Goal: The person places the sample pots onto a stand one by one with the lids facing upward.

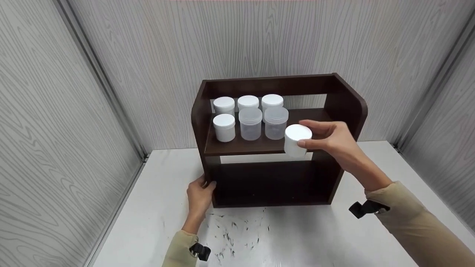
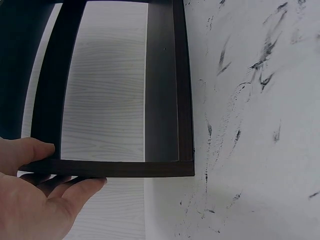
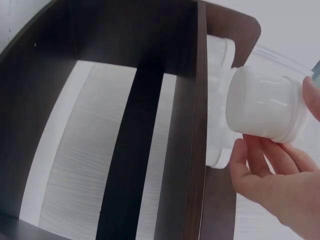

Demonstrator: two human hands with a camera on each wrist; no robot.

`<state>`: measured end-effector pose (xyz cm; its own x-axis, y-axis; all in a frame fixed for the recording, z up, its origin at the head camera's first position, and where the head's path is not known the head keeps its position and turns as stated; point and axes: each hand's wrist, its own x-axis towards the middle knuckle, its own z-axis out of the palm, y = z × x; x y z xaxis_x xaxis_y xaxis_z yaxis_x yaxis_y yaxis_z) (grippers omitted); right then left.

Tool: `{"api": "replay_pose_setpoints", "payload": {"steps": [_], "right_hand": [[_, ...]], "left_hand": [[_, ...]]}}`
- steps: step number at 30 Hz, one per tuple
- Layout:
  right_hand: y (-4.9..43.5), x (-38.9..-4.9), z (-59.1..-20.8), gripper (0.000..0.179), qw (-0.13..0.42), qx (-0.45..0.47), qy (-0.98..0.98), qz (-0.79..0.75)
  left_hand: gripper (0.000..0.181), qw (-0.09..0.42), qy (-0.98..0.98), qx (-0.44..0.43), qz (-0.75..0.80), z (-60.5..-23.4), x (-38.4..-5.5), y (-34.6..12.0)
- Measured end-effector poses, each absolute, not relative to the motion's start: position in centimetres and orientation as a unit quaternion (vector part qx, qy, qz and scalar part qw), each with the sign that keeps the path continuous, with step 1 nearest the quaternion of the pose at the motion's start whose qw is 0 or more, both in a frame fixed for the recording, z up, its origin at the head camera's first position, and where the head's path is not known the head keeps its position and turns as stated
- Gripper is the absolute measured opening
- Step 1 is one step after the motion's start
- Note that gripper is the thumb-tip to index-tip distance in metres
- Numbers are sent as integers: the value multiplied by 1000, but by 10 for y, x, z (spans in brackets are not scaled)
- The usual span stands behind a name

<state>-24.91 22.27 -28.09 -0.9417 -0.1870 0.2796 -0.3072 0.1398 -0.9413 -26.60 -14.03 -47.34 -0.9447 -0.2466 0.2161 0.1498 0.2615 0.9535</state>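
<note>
My right hand (image 1: 332, 142) pinches a white plastic jar (image 1: 295, 148) with a white lid between thumb and fingers. In the head view this jar overlaps the front edge of the upper board of a dark brown two-tier shelf (image 1: 241, 149). The right wrist view has the same jar (image 3: 262, 102) from below, beside that board. Low on the shelf's left side panel, my left hand (image 1: 200, 194) grips the edge. The left wrist view puts its thumb (image 2: 35, 151) on the inner face and fingers (image 2: 80, 192) on the outer face.
Three white-lidded jars (image 1: 248, 101) line the back of the upper board. Before them stand another white-lidded jar (image 1: 224, 128) and two translucent jars (image 1: 251, 126). The shelf stands on a white table (image 1: 170, 170) with dark scuffs. Grey wood-grain walls (image 1: 148, 44) enclose the back and sides.
</note>
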Motion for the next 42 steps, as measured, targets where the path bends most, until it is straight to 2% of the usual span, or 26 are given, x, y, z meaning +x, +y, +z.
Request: {"api": "replay_pose_setpoints", "payload": {"steps": [19, 42], "right_hand": [[236, -290, -285, 62, 86, 111, -759, 636], [236, -317, -292, 67, 60, 108, -711, 692]], "left_hand": [[45, 167, -773, 31, -611, -474, -266, -140], [49, 167, -777, 17, -607, -473, -265, -141]]}}
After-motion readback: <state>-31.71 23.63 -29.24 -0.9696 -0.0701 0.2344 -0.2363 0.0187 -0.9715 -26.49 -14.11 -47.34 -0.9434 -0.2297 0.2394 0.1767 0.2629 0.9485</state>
